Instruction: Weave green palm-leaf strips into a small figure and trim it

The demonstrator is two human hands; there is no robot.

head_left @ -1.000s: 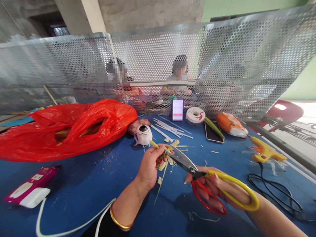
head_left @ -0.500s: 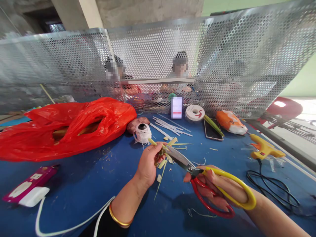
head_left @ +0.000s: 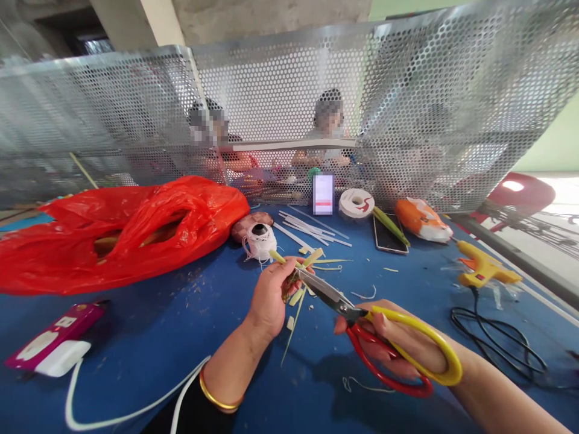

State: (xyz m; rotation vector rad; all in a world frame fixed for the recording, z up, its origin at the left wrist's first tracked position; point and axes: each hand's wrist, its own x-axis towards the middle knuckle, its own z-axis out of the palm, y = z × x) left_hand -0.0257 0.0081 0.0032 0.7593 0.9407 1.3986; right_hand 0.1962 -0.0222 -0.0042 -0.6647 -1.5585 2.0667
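My left hand is closed around a small bundle of pale yellow-green leaf strips, held just above the blue table. My right hand grips a pair of scissors with one yellow and one red handle loop. The steel blades point up-left and their tips reach into the bundle at my left fingers. Cut strip scraps lie on the table below the two hands. A gold bangle sits on my left wrist.
A red plastic bag lies at left, a white thread spool behind my hand. White strips, tape roll, phone, orange toy, yellow glue gun with black cord, pink power bank. People sit beyond the perforated metal screen.
The scissor blades have slid further into the bundle in my left hand and closed somewhat. Both hands shifted slightly left and away from me.
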